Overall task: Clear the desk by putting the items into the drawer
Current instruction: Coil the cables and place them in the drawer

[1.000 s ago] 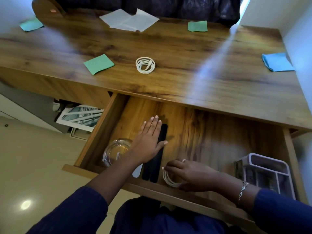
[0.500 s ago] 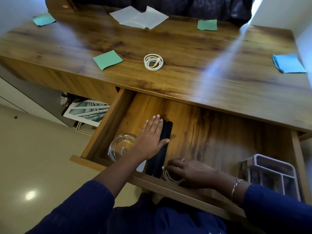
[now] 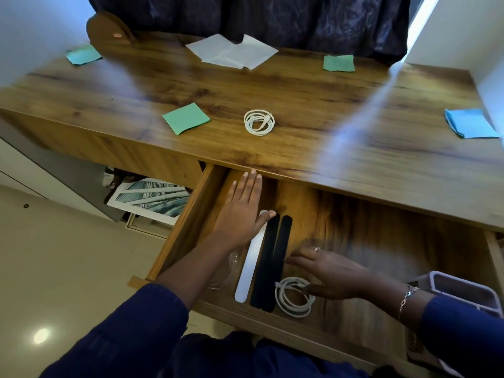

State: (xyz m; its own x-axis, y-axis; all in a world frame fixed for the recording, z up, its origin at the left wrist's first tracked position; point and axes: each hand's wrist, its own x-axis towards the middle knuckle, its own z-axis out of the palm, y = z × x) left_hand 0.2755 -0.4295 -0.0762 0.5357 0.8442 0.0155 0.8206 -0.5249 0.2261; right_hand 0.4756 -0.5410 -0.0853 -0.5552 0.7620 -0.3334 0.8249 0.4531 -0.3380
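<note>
The wooden drawer [image 3: 188, 222] stands pulled out under the desk [image 3: 327, 148]. Inside lie a white strip [image 3: 251, 268], two black strips [image 3: 272, 257], a coiled white cable [image 3: 293, 297] and a glass dish [image 3: 226, 271] half hidden by my left forearm. My left hand [image 3: 242, 205] is flat and open over the drawer's back left, fingertips near the desk edge. My right hand [image 3: 327, 271] hovers open beside the coiled cable, fingers spread, holding nothing. A second coiled white cable [image 3: 259, 122] lies on the desk top.
On the desk lie green sticky notes [image 3: 186, 117], [image 3: 339, 63], [image 3: 83, 55], a blue pad [image 3: 470, 123], white papers [image 3: 233, 51] and a round wooden piece [image 3: 109, 30]. A white organiser tray [image 3: 463, 291] sits at the drawer's right. A framed picture [image 3: 147, 200] leans on the floor.
My right hand has let go of the coiled cable, which now lies in the drawer. My left hand slid forward off the strips toward the back of the drawer.
</note>
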